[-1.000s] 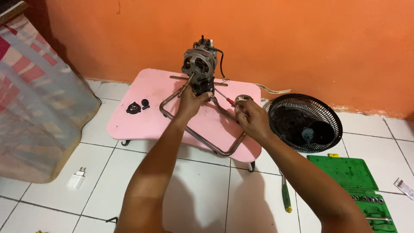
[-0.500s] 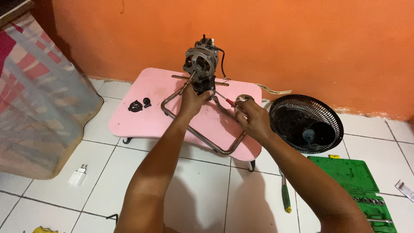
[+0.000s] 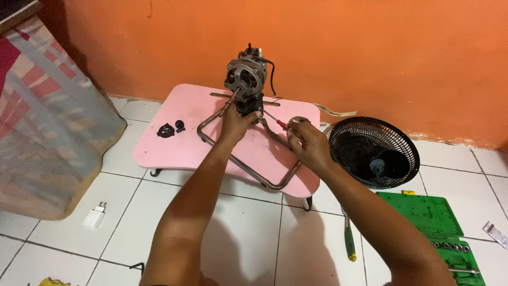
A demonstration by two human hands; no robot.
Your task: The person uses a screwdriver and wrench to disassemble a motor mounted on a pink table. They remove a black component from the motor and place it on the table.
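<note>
- On the near floor lie a white plug adapter (image 3: 95, 216) at the left, a green-handled screwdriver (image 3: 349, 241) and an open green socket case (image 3: 443, 228) at the right.
- A small white label strip (image 3: 496, 234) lies at the far right edge of the floor.
- The right hand (image 3: 309, 143) has its fingers clamped on a red-handled screwdriver (image 3: 276, 120), whose tip points at the motor.
- The left hand (image 3: 236, 123) grips the base of the motor, fingers closed around it.
- A black fan grille (image 3: 373, 152) lies on the floor, just right of the tabletop.
- The fan motor (image 3: 246, 79) stands upright on a bent metal frame (image 3: 248, 168), on the far part of the pink tabletop (image 3: 174, 148).
- Two small black parts (image 3: 170, 128) rest on the left of the tabletop.
</note>
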